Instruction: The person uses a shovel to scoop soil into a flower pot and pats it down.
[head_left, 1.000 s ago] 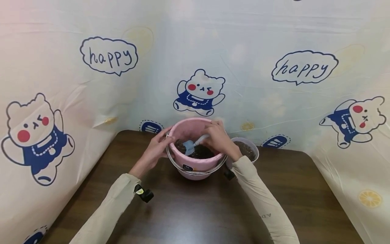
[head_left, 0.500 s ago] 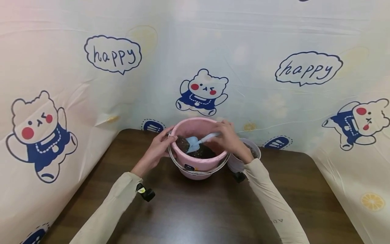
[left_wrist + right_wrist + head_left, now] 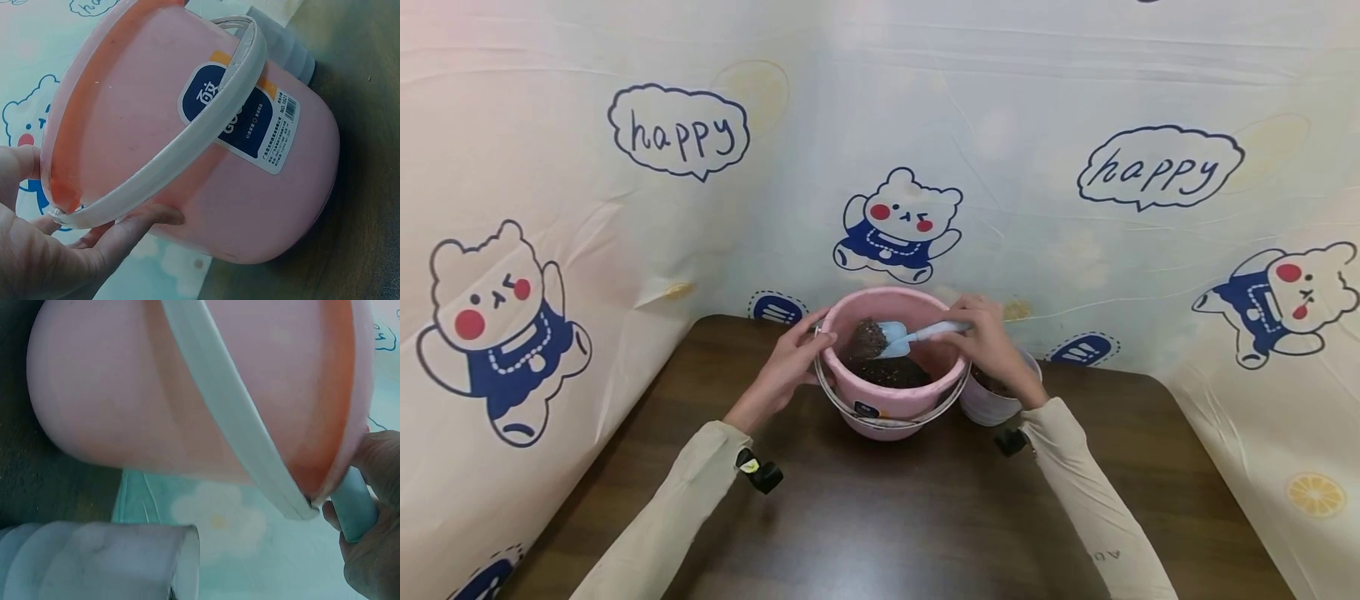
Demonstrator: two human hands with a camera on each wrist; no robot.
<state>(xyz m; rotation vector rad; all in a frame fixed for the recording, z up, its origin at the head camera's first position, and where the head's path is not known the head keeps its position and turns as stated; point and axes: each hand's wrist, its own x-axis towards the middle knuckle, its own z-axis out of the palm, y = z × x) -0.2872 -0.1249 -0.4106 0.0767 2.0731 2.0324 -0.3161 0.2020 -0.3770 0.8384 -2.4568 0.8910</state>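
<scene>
A pink bucket (image 3: 917,407) stands at the far middle of the table, dark soil (image 3: 891,375) inside. My left hand (image 3: 784,360) grips its left rim; in the left wrist view one digit lies along the outer wall (image 3: 250,206) beneath the handle's end. With my right hand (image 3: 991,335) I hold a light blue trowel by its handle (image 3: 355,509), over the bucket's right rim. The trowel's blade (image 3: 892,337) carries a heap of brown soil (image 3: 868,340) above the soil in the bucket.
A whitish pot (image 3: 988,408) with soil in it stands right beside the bucket, partly behind my right hand and wrist. The bucket's white handle (image 3: 181,147) hangs down in front. A printed cloth (image 3: 1037,200) rises close behind the dark wooden table (image 3: 880,525).
My right hand has moved right, drawing the trowel from the bucket's left side toward its middle. A heap of soil now shows on the blade. My left hand keeps its grip on the rim.
</scene>
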